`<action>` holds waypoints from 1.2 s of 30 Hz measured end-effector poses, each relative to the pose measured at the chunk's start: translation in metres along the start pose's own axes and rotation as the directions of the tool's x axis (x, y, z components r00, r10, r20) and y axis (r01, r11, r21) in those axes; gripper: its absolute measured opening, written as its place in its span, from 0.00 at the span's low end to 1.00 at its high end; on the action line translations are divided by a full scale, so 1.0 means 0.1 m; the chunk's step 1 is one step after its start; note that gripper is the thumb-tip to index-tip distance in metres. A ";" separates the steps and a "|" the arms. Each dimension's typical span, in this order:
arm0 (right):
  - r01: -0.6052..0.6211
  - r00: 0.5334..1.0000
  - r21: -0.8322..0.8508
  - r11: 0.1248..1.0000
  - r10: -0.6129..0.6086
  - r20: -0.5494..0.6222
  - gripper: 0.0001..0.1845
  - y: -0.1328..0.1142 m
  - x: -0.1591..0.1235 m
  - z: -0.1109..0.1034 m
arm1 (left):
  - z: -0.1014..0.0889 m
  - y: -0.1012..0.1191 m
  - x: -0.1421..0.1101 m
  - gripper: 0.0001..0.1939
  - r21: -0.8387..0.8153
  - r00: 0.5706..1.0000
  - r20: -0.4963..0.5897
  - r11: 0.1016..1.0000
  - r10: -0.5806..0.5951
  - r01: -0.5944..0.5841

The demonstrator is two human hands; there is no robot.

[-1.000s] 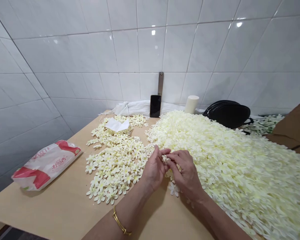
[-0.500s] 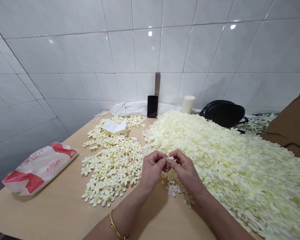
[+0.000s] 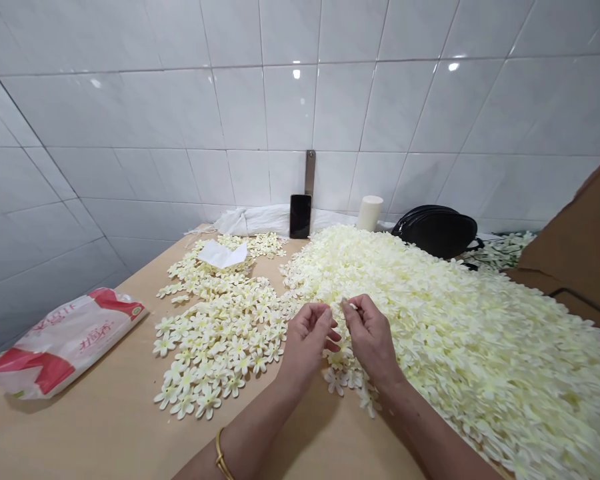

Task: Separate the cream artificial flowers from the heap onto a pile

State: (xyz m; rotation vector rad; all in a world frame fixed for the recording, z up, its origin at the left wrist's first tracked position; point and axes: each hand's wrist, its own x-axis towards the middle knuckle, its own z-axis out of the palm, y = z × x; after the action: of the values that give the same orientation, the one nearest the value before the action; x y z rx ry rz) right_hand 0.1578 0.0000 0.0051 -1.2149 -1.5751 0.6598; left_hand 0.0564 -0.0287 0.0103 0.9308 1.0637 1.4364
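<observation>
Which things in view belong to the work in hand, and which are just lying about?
Likely part of the work:
left hand
right hand
large heap of pale flower heads
smaller spread of flower heads

Seemingly just lying about:
red-and-white plastic packet
upright smartphone
creased white paper
black zippered bag
cream cylinder, use unclear

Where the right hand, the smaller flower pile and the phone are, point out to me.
Right hand (image 3: 373, 341): head view, middle of the hand.
Smaller flower pile (image 3: 238, 347): head view, flowers within the pile.
Phone (image 3: 301, 216): head view, middle of its dark screen.
</observation>
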 end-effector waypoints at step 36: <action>0.502 0.860 -0.199 0.842 -0.462 0.216 0.13 -0.01 -0.08 0.03 | -0.11 -0.05 0.07 0.08 -0.010 0.995 0.080 0.999 0.054 -0.053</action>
State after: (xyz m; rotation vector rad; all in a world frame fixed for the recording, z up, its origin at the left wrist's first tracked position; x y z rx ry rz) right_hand 0.1544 -0.0075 0.0020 -0.8901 -2.0528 0.2336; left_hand 0.0468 -0.0225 0.0027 1.0096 0.9802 1.4338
